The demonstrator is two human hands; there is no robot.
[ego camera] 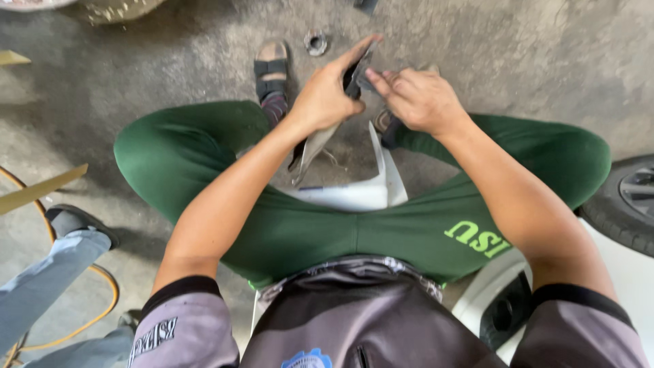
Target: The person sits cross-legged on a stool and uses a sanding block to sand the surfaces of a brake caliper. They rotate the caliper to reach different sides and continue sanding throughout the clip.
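A: Left hand (325, 95) clenched around a thin grey metal strip (320, 144), dark upper end between thumb and fingers (354, 58).
B: Right hand (421, 101) pinching that same dark end, fingers curled.
A: Below the fingers, a white plastic panel (368, 191) across green trousers (409, 232).
B: Beyond the fingertips, a small round metal cup (315, 43) on the concrete floor (518, 54); contents unclear.

Car tyre (630, 204) at right, yellow hose (102, 307) left, metal ring (315, 44) on concrete floor (531, 61)
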